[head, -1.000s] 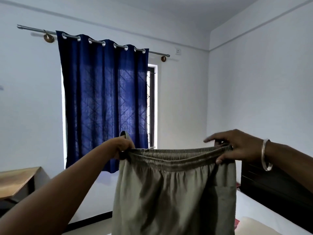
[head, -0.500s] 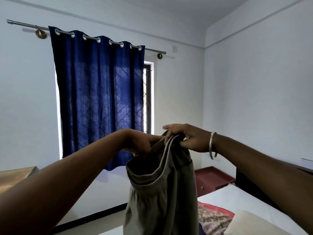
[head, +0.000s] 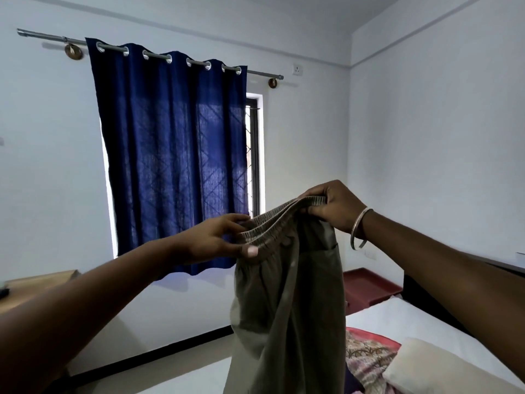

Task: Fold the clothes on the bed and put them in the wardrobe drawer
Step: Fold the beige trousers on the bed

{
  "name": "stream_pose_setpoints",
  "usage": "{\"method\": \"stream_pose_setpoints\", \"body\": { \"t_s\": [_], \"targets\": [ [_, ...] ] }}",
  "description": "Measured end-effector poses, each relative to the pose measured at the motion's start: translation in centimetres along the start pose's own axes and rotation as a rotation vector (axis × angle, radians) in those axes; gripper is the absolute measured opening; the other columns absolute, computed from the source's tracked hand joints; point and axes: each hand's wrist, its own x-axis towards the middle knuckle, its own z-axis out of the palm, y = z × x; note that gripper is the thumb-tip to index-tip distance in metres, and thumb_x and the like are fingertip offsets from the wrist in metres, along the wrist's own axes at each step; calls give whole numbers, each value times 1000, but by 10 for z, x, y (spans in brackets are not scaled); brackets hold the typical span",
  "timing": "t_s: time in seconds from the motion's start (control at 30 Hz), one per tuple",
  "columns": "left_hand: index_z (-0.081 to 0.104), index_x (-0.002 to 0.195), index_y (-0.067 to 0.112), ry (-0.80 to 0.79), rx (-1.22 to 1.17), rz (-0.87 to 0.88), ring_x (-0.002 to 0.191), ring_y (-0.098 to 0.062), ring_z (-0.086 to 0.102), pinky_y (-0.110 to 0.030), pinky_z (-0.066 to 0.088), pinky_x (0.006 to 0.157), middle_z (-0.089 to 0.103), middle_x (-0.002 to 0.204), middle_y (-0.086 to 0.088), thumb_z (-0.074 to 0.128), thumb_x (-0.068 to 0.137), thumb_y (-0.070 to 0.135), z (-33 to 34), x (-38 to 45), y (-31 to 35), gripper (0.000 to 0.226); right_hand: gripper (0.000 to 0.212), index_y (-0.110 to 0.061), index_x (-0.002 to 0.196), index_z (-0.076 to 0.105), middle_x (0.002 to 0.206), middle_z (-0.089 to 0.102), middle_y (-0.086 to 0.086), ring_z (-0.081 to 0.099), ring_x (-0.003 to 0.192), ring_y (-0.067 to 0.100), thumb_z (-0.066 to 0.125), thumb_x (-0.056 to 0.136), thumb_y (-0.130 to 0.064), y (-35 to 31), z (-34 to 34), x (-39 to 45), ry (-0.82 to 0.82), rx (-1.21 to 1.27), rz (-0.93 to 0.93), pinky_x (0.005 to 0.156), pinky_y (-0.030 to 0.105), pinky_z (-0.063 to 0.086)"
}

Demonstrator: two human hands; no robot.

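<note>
Olive-grey cotton trousers with elastic waistband [head: 287, 294] held aloft over white bed's [head: 412, 322] foot edge. My left hand [head: 216, 240] pinches waistband, right hand [head: 331, 206] grips its other end: halves doubled, legs hanging aligned for lengthwise fold.

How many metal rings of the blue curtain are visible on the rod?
4. The rings sit along the top hem of the blue curtain, from left to right on the rod. Folds may hide others.
</note>
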Motion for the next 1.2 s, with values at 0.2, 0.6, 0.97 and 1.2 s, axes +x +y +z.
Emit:
{"method": "stream_pose_setpoints", "body": {
  "t_s": [0.2,0.6,0.97,1.2],
  "targets": [
    [73,85,23,357,236,-32,72,-6,64,-21,51,65,70,79,5,61,86,55,-15,-8,-13,34,24,-16,92,73,89,72,5,67,81,11,73,80,5,-12,-13,9,-135,83,1,75,25,55],
    [65,92,13,437,579,79,76,-18,56,-43,51,72,56,84,6,69,89,31,-33,-11,-31,19,31,-11,113,70,109,71,9,66,100,18,68,85,1,-10,6,22,-271,-69,41,91,29,52],
    [61,91,9,326,90,-235,71,-26,66,-42,57,60,61,81,-8,47,102,8,-47,-22,-30,18,31,2,99,67,95,65,22,61,85,34,77,76,-16,0,28,40,-563,262,313,75,50,54],
    [72,84,13,-214,-393,-418,56,-16,66,-26,51,48,69,71,-7,67,81,11,-60,-36,-30,6,53,10,94,69,91,71,23,71,79,31,85,49,-14,24,46,34,-919,801,434,75,32,57]
  ]
}}
